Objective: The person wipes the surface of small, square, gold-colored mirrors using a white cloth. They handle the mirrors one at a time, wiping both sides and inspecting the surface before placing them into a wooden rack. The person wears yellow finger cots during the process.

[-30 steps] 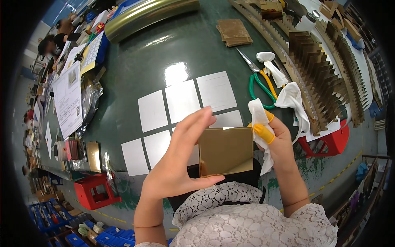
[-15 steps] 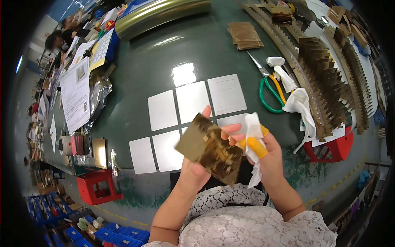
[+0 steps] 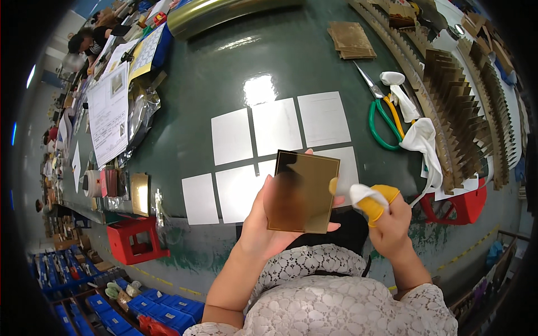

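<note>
My left hand (image 3: 259, 228) holds a square, mirror-like bronze plate (image 3: 315, 187) with a thin light border line, thumb at its left edge and fingers behind it. The shiny face is turned up toward me and carries dark reflections. Just right of the plate, apart from it, my right hand (image 3: 391, 228) pinches a folded white cloth (image 3: 364, 194). Yellow finger covers (image 3: 386, 194) sit on some of its fingers. Beyond and beneath the plate, white rectangular sheets (image 3: 232, 137) lie in two rows on the dark green table (image 3: 196, 78); the plate and my hands hide parts of the front row.
Green-and-yellow-handled scissors (image 3: 380, 120) lie at right, beside crumpled white cloths (image 3: 421, 140). Toothed racks holding thin plates (image 3: 454, 106) stand farther right. A stack of brown plates (image 3: 352, 40) and a gold roll (image 3: 224, 17) are at the back. Papers (image 3: 109, 115) cover the left; red stools (image 3: 131, 241) flank the table.
The plate has turned from tilted to nearly upright, facing me in my left hand. My right hand, with the cloth, has moved right and away from the plate's edge.
</note>
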Available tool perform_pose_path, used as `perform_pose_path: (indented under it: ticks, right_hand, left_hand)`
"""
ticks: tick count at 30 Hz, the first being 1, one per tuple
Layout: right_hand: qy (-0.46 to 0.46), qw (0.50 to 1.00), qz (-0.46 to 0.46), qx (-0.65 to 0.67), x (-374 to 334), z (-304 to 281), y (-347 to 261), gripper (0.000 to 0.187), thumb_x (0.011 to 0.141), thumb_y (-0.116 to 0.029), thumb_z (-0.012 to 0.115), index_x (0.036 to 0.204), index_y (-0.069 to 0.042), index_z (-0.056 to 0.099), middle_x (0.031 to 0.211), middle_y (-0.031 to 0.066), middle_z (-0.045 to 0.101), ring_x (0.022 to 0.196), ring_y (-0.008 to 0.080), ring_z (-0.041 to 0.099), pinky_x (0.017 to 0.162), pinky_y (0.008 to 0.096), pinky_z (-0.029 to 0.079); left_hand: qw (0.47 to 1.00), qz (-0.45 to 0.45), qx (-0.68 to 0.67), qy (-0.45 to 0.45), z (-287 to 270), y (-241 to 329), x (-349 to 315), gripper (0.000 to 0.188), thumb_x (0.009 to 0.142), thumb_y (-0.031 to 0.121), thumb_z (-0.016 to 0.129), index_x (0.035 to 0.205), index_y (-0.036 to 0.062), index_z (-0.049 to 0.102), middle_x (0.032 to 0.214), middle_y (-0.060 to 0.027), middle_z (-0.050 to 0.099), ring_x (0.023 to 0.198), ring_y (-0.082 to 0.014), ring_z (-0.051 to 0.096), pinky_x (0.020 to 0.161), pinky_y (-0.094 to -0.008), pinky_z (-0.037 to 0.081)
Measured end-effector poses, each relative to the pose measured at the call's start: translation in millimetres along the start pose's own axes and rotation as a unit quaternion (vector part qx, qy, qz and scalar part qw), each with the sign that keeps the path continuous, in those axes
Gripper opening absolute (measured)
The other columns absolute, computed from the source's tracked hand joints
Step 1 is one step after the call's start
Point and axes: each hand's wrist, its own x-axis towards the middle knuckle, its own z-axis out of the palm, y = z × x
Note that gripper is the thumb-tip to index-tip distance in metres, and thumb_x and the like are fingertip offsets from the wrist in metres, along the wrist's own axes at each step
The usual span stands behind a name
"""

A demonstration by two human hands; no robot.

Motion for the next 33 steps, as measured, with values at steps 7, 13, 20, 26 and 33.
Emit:
perform_pose_path:
  ticks: [7, 13, 20, 26, 33]
  right_hand:
    - [-0.110, 0.994, -0.015, 0.020, -7, 5, -4, 0.025, 0.080, -0.020, 0.067, 0.104, -0.016, 0.073, 0.073, 0.0028, 0.054, 0.057, 0.0203, 0.056, 0.047, 0.0319, 0.042]
    - [-0.028, 0.992, -0.086, -0.089, -9, 9, 8, 0.029, 0.078, -0.018, 0.066, 0.107, -0.017, 0.073, 0.074, 0.0035, 0.056, 0.059, 0.0195, 0.057, 0.048, 0.0300, 0.043]
    - [0.050, 0.981, -0.041, -0.181, -8, 13, 29, 0.037, 0.077, -0.013, 0.063, 0.113, -0.017, 0.071, 0.085, 0.0062, 0.062, 0.060, 0.0202, 0.058, 0.050, 0.0293, 0.047]
    - [-0.017, 0.996, -0.042, -0.081, -11, 12, 14, 0.034, 0.079, -0.015, 0.064, 0.113, -0.016, 0.071, 0.079, 0.0055, 0.060, 0.058, 0.0198, 0.057, 0.048, 0.0295, 0.044]
    - [-0.009, 0.993, -0.073, -0.092, -6, 8, 17, 0.034, 0.078, -0.018, 0.064, 0.111, -0.019, 0.072, 0.076, 0.0035, 0.056, 0.060, 0.0187, 0.056, 0.047, 0.0293, 0.043]
  left_hand:
    - [0.998, -0.011, 0.064, 0.001, 0, -4, 1, 0.062, 0.101, 0.053, 0.026, 0.152, 0.0167, 0.024, 0.150, -0.0180, 0.033, 0.133, -0.0436, 0.039, 0.093, -0.0683, 0.043]
    - [0.992, -0.011, 0.109, 0.068, 20, -6, -3, 0.064, 0.101, 0.052, 0.026, 0.151, 0.0119, 0.023, 0.150, -0.0175, 0.034, 0.129, -0.0450, 0.043, 0.093, -0.0678, 0.044]
    - [0.994, -0.044, 0.099, -0.001, 20, -5, -5, 0.064, 0.103, 0.048, 0.016, 0.151, 0.0066, 0.021, 0.148, -0.0162, 0.036, 0.130, -0.0332, 0.046, 0.098, -0.0586, 0.047]
    - [0.989, -0.016, 0.121, 0.081, 24, -7, -4, 0.066, 0.102, 0.052, 0.027, 0.150, 0.0077, 0.026, 0.150, -0.0176, 0.034, 0.129, -0.0424, 0.045, 0.093, -0.0684, 0.045]
    - [0.989, -0.050, 0.129, 0.056, 19, -13, -4, 0.065, 0.102, 0.051, 0.024, 0.149, 0.0063, 0.026, 0.145, -0.0203, 0.039, 0.128, -0.0382, 0.047, 0.093, -0.0619, 0.048]
